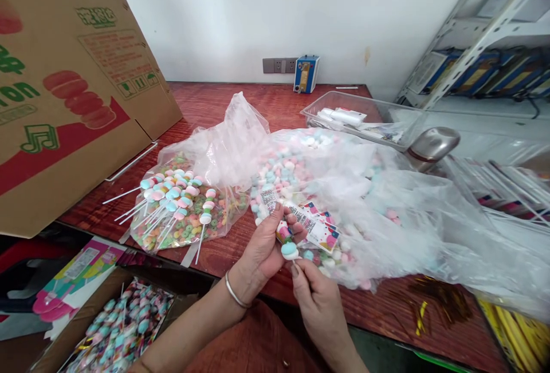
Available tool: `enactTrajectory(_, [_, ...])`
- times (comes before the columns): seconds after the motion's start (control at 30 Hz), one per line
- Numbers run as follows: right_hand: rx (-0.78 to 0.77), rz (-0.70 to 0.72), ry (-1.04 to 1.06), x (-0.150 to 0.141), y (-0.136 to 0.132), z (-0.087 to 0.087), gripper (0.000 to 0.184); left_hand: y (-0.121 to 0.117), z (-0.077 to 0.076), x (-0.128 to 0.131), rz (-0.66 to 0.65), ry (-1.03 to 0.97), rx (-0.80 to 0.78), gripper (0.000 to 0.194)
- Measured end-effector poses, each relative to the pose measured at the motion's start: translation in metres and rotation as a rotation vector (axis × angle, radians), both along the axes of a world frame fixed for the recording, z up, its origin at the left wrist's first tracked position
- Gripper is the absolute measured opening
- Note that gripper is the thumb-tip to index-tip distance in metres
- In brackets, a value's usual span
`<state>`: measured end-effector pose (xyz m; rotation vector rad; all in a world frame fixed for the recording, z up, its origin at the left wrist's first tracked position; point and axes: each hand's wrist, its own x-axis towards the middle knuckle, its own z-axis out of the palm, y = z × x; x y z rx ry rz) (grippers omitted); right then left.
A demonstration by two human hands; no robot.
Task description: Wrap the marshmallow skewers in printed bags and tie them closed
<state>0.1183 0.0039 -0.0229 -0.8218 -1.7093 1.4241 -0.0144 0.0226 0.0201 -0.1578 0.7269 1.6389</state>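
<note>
My left hand [270, 247], wearing a silver bangle, is closed around a marshmallow candy skewer [289, 251] with a blue-and-white piece at its lower end. A colourful printed wrapper or label shows between the fingers, partly hidden by them. Just below, the thumb and fingers of my right hand [318, 299] pinch the skewer's lower end, where the stick is mostly hidden. Printed cards [322, 230] lie beyond my left fingers, on a clear bag of pastel marshmallows [283, 169]. Left of my hands, several finished skewers [174, 192] rest on a bag of ring-shaped candies [227, 209].
A tall cardboard box [86, 75] stands at the left. Below it, an open carton [124, 321] holds many wrapped skewers. A clear plastic tray [365, 101], a steel flask [433, 144] and bundled sticks [507, 189] are to the right. Gold twist ties [442, 298] lie near the front edge.
</note>
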Motion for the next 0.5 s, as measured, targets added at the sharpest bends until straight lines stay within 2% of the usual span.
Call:
enactTrajectory(0.07, [0.55,-0.192,-0.268,0.002,0.003,-0.002,0.022,0.001,0.001,0.005,0.046,0.082,-0.035,0.023])
enactTrajectory(0.1, [0.757,-0.27,-0.365,0.003,0.005,-0.003,0.02,0.001,0.002,0.008,0.055,0.122,-0.036,0.026])
enactTrajectory(0.13, [0.905,-0.329,-0.439,0.003,0.005,-0.004,0.019,0.0,0.002,0.009,0.055,0.154,-0.032,0.028])
enactTrajectory(0.2, [1.052,-0.397,-0.527,0.003,0.005,-0.003,0.018,0.0,0.002,0.012,0.046,0.195,-0.024,0.033])
enactTrajectory(0.3, [1.075,-0.434,-0.573,0.003,0.002,-0.003,0.016,-0.001,0.0,0.012,0.044,0.205,-0.038,0.036])
enactTrajectory(0.4, [1.005,-0.402,-0.544,0.004,-0.001,-0.003,0.012,-0.001,-0.004,0.008,0.002,0.211,-0.032,0.035])
enactTrajectory(0.47, [0.786,-0.319,-0.43,0.005,-0.001,-0.003,0.015,-0.002,-0.009,0.005,-0.055,0.221,0.022,0.035])
enactTrajectory(0.5, [0.591,-0.26,-0.353,0.005,-0.001,-0.002,0.018,-0.002,-0.011,0.003,-0.085,0.219,0.061,0.036])
